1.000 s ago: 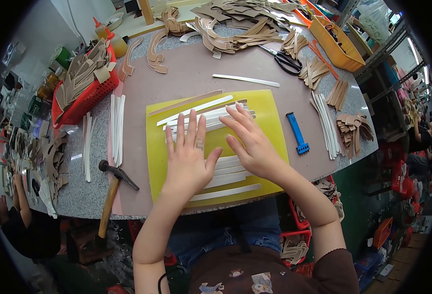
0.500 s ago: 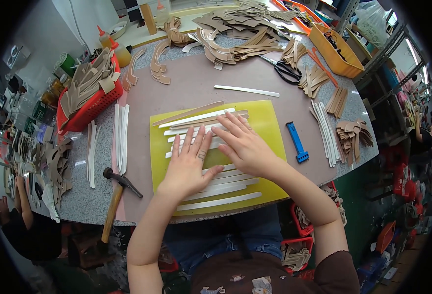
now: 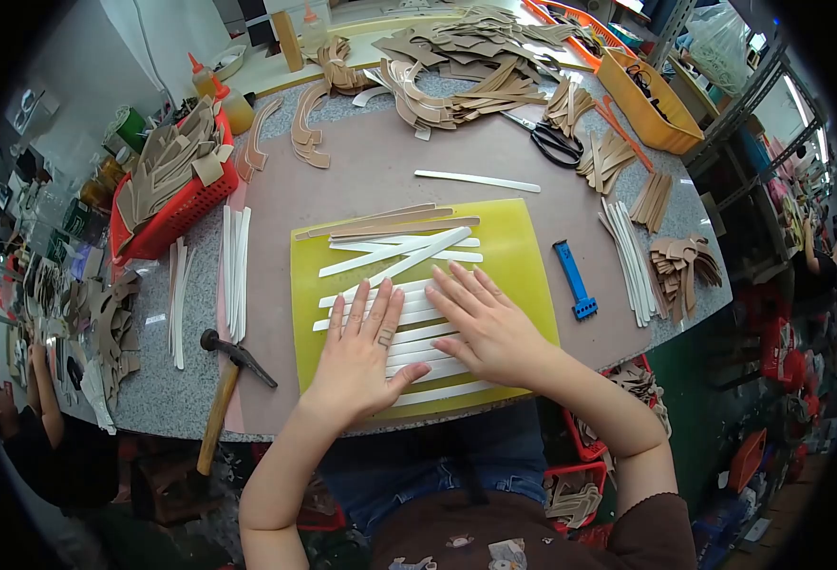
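My left hand lies flat, fingers stretched forward, on a row of white strips. Beside it my right hand rests palm down on the same row, its fingers spread. The strips lie roughly side by side across a yellow board, partly covered by both hands. Beyond my fingertips, more white strips cross one another at a slant. At the board's far edge lie a few tan strips, some overlapping. Neither hand grips anything.
A hammer overhangs the table's front left edge. Right of the board lies a blue tool; farther back are black-handled scissors. White strip bundles flank the board. A red basket and a yellow bin hold things.
Both hands have slid toward me across the board. The near white strips now lie closer together, and the far white and tan strips have shifted and crossed.
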Demonstrator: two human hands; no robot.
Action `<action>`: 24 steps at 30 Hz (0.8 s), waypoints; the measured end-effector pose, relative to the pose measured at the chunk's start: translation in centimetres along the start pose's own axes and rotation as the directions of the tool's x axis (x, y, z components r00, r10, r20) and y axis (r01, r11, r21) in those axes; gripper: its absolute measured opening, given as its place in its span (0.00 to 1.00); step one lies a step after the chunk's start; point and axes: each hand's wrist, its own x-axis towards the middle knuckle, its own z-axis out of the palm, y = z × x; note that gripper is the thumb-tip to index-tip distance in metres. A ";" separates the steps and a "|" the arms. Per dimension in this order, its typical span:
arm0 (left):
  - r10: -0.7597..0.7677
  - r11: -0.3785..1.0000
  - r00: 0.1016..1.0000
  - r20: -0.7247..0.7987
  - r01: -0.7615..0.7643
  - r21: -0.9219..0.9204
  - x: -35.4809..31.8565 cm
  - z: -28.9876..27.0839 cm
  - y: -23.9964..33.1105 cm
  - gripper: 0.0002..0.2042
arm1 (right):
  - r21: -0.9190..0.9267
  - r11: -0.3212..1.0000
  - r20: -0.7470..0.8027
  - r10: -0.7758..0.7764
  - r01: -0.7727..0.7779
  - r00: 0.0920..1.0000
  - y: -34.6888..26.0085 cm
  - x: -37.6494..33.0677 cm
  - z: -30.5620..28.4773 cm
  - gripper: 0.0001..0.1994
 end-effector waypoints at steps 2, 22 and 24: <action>-0.020 1.000 1.000 -0.022 0.019 -0.017 -0.3 0.5 0.5 0.44 | 0.017 1.000 -0.005 0.012 -0.012 1.000 -0.1 0.2 0.0 0.27; 0.019 1.000 0.999 -0.041 -0.018 0.024 2.4 -1.2 -3.0 0.42 | 0.141 0.979 0.001 0.150 -0.149 0.989 1.1 4.2 -0.5 0.23; 0.080 0.997 0.997 0.005 -0.080 0.008 2.7 -1.7 -3.3 0.42 | 0.128 0.984 -0.051 0.134 -0.127 0.990 1.8 4.9 0.6 0.22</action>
